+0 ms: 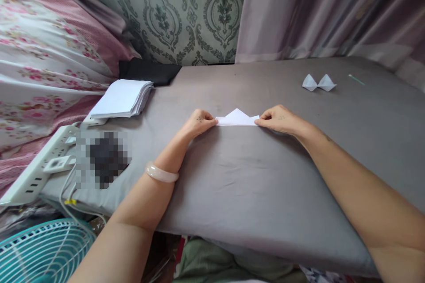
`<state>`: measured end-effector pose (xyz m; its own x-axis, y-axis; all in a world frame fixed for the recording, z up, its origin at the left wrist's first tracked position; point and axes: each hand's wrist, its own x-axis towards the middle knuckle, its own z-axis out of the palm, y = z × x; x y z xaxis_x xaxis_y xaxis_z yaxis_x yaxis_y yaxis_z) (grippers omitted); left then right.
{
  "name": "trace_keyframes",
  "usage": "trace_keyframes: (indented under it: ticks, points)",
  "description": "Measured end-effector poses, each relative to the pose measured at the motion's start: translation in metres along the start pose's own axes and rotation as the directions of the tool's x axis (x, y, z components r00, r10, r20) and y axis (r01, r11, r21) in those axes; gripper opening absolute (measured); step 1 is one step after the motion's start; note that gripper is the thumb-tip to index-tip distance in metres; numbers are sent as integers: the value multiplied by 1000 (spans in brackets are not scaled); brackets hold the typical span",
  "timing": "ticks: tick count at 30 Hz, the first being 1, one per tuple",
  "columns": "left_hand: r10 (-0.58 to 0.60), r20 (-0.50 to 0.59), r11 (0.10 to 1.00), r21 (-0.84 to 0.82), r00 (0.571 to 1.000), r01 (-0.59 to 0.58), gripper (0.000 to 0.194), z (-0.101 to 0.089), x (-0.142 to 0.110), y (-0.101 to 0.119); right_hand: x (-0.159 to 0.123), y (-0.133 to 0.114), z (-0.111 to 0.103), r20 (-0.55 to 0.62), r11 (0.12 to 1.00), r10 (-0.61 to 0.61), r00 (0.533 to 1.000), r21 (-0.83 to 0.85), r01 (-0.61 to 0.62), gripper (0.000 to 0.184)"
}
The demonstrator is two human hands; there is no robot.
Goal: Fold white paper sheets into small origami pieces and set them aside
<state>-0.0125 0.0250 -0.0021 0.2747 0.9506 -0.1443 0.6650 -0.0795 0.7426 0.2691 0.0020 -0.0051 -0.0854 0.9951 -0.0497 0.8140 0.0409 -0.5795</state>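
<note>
A partly folded white paper [237, 118] lies on the grey sheet [232, 177], with a small triangular peak at its top. My left hand [199, 122] pinches its left end, fingers closed on the edge. My right hand [278, 119] pinches its right end the same way. A pale bangle circles my left wrist. Both forearms reach in from the near edge of the grey surface.
A stack of white paper sheets [122, 98] sits at the left. A finished folded paper shape [318, 82] lies at the far right, with a thin green stick [356, 80] beyond it. A white power strip [40, 166] and a teal fan [43, 250] are at the lower left.
</note>
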Motion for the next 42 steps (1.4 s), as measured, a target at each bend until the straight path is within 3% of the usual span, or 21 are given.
trace_keyframes:
  ticks: [4, 16, 26, 29, 31, 33, 36, 39, 42]
  points:
    - [3, 32, 1000, -7, 999, -2, 29, -1, -1, 0, 0, -3, -1, 60, 995, 72, 996, -69, -68, 27]
    - [113, 63, 976, 177, 992, -123, 29, 1, 5, -4, -2, -5, -2, 95, 994, 76, 993, -88, -68, 29]
    - [173, 87, 955, 231, 981, -189, 26, 2, 10, -9, -3, -7, -4, 94, 987, 69, 993, -149, -55, 26]
    - [224, 12, 945, 243, 975, -220, 18, 5, 9, -11, -5, -5, -2, 75, 985, 45, 996, -168, -32, 25]
    - [272, -54, 932, 262, 961, -250, 28, 7, 6, -10, -6, -3, 1, 7, 984, 27, 1000, -179, -25, 25]
    - [326, -57, 904, 312, 944, -293, 42, 9, 3, -7, -9, -2, 6, -97, 983, -20, 995, -185, 2, 26]
    - [406, 34, 813, 442, 913, -378, 49, 13, -2, 1, -15, -6, 14, -176, 957, -210, 962, -240, 165, 21]
    - [455, 108, 706, 560, 884, -432, 53, 16, -5, 5, -25, -18, 22, -96, 888, -355, 930, -345, 304, 21]
    - [507, 166, 610, 624, 846, -488, 52, 18, -7, 6, -36, -33, 27, 19, 826, -332, 943, -477, 300, 33]
